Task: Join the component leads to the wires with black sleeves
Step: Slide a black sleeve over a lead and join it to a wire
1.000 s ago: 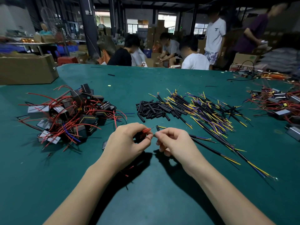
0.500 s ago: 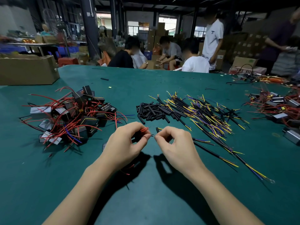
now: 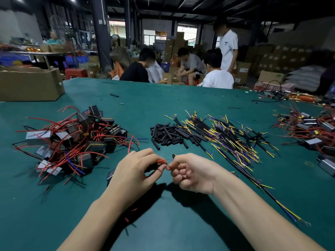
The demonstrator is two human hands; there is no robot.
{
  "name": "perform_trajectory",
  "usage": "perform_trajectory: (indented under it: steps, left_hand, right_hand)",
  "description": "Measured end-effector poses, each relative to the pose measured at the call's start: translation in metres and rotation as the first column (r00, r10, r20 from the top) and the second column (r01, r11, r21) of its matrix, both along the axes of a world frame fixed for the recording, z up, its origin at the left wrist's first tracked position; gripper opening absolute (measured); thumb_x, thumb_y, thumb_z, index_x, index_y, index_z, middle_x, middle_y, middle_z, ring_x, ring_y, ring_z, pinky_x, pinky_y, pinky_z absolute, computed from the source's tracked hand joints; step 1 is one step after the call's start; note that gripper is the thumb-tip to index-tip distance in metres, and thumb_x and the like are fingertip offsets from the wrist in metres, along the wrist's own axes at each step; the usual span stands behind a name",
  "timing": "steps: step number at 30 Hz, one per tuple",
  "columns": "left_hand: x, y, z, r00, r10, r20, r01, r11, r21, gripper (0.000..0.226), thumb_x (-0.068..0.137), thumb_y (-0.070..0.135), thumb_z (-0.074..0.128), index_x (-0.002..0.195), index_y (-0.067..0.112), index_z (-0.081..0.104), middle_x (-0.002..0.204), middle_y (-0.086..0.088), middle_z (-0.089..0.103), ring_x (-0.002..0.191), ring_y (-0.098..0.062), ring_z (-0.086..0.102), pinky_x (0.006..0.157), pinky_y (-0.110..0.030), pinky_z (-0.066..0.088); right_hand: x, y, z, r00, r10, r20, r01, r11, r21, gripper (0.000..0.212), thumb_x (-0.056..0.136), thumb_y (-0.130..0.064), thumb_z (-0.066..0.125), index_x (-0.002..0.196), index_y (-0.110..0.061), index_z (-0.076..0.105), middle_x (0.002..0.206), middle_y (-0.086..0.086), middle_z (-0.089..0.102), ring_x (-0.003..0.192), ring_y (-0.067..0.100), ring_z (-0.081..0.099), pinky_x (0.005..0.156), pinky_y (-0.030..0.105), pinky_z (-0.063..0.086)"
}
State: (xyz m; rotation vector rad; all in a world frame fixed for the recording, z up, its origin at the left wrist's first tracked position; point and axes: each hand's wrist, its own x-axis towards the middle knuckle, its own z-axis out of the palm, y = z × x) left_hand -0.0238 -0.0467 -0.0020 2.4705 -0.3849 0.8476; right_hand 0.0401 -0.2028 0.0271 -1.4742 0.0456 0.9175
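Both hands work low over the green table [image 3: 163,223], fingertips almost touching. Left hand [image 3: 133,175] pinches a red component lead [image 3: 161,161] between thumb and forefinger; the component body sits under the palm, mostly hidden. Right hand [image 3: 194,173] has its fingers curled and pinches at the lead's bare tip, with a black sleeved wire [image 3: 257,182] trailing out from it to the right across the table. Can't tell whether the strands are already twisted together, too small.

Judgement: mid-joint, lead end being mated to the wire end. Next move needs the two bare ends held aligned and twisted tight, then a sleeve slid over the joint.

Further out: loose black sleeves [image 3: 166,134] piled just past the hands, wire stock with yellow and blue cores [image 3: 230,138] right of them, unworked components with red leads [image 3: 72,140] heaped at left. Finished-looking pile [image 3: 311,129] at far right, cardboard box [image 3: 30,84] at far left.
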Motion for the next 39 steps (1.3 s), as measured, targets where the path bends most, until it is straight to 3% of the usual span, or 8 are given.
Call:
perform_trajectory:
  steps: [8, 12, 16, 21, 25, 29, 35, 39]
  left_hand:
    - [0.001, -0.004, -0.003, 0.991, 0.131, 0.001, -0.13, 0.987, -0.097, 0.02, 0.08, 0.035, 0.054, 0.078, 0.019, 0.067, 0.07, 0.009, 0.058, 0.063, -0.021, 0.057, 0.059, -0.034, 0.048]
    - [0.002, -0.004, -0.004, 0.988, 0.15, -0.023, -0.152, 0.981, -0.119, 0.01, 0.078, 0.029, 0.058, 0.079, 0.022, 0.066, 0.071, 0.01, 0.058, 0.065, -0.017, 0.058, 0.061, -0.035, 0.049]
    - [0.002, -0.005, -0.005, 0.987, 0.154, -0.045, -0.157, 0.984, -0.088, 0.01, 0.078, 0.033, 0.056, 0.079, 0.026, 0.063, 0.071, 0.012, 0.056, 0.066, -0.016, 0.057, 0.06, -0.035, 0.048]
    - [0.004, -0.004, -0.006, 0.991, 0.134, -0.022, -0.135, 0.99, -0.038, 0.021, 0.079, 0.041, 0.045, 0.079, 0.028, 0.061, 0.071, 0.014, 0.054, 0.063, -0.016, 0.055, 0.057, -0.031, 0.046]
    - [0.005, -0.003, -0.007, 0.991, 0.134, -0.001, -0.134, 0.991, -0.03, 0.017, 0.082, 0.039, 0.05, 0.08, 0.027, 0.062, 0.072, 0.016, 0.053, 0.062, -0.015, 0.055, 0.055, -0.029, 0.044]
    - [0.005, -0.003, -0.009, 0.99, 0.139, 0.009, -0.139, 0.99, -0.03, 0.009, 0.082, 0.032, 0.058, 0.081, 0.026, 0.064, 0.074, 0.014, 0.057, 0.063, -0.014, 0.057, 0.055, -0.029, 0.045]
    - [0.006, -0.004, -0.01, 0.989, 0.145, 0.02, -0.144, 0.989, -0.041, 0.004, 0.082, 0.027, 0.062, 0.081, 0.024, 0.064, 0.073, 0.014, 0.055, 0.061, -0.011, 0.051, 0.055, -0.027, 0.043]
    - [0.006, -0.003, -0.011, 0.988, 0.156, 0.006, -0.156, 0.986, -0.064, 0.008, 0.083, 0.019, 0.07, 0.082, 0.023, 0.063, 0.073, 0.015, 0.053, 0.064, -0.004, 0.043, 0.057, -0.022, 0.037]
  right_hand:
    - [0.014, -0.001, -0.007, 0.628, 0.176, 0.758, -0.013, 0.976, -0.217, 0.004, 0.086, -0.02, 0.068, 0.086, -0.022, 0.064, 0.069, -0.005, 0.063, 0.06, 0.011, 0.06, 0.052, 0.019, 0.041]
    - [0.073, -0.026, -0.002, 0.389, 0.085, 0.917, 0.51, 0.81, -0.291, 0.011, 0.087, -0.022, 0.063, 0.085, -0.016, 0.071, 0.084, 0.002, 0.071, 0.082, 0.019, 0.065, 0.073, 0.026, 0.048]
    - [0.13, -0.052, -0.006, 0.451, 0.246, 0.858, 0.735, 0.443, -0.514, 0.02, 0.09, -0.013, 0.05, 0.101, -0.007, 0.066, 0.11, 0.016, 0.065, 0.109, 0.033, 0.055, 0.076, 0.034, 0.045]
    - [0.157, -0.05, -0.019, 0.528, 0.41, 0.744, 0.706, 0.275, -0.653, 0.017, 0.091, -0.007, 0.05, 0.104, -0.004, 0.059, 0.113, 0.018, 0.061, 0.116, 0.032, 0.048, 0.069, 0.032, 0.036]
    - [0.167, -0.045, -0.021, 0.553, 0.325, 0.767, 0.721, 0.275, -0.636, 0.019, 0.087, -0.004, 0.055, 0.106, -0.003, 0.059, 0.115, 0.02, 0.061, 0.115, 0.035, 0.051, 0.073, 0.034, 0.043]
    - [0.173, -0.05, -0.011, 0.552, -0.061, 0.832, 0.793, 0.348, -0.5, 0.009, 0.083, -0.005, 0.06, 0.092, -0.006, 0.06, 0.11, 0.019, 0.063, 0.102, 0.037, 0.061, 0.076, 0.037, 0.048]
    - [0.157, -0.066, 0.001, 0.233, -0.59, 0.773, 0.905, 0.422, 0.05, 0.012, 0.085, -0.02, 0.064, 0.074, -0.017, 0.067, 0.086, 0.008, 0.069, 0.081, 0.027, 0.062, 0.07, 0.027, 0.041]
    - [0.134, -0.07, -0.004, 0.239, -0.595, 0.767, 0.868, 0.484, 0.106, 0.01, 0.084, -0.018, 0.065, 0.084, -0.01, 0.073, 0.082, 0.006, 0.067, 0.078, 0.019, 0.056, 0.075, 0.023, 0.041]
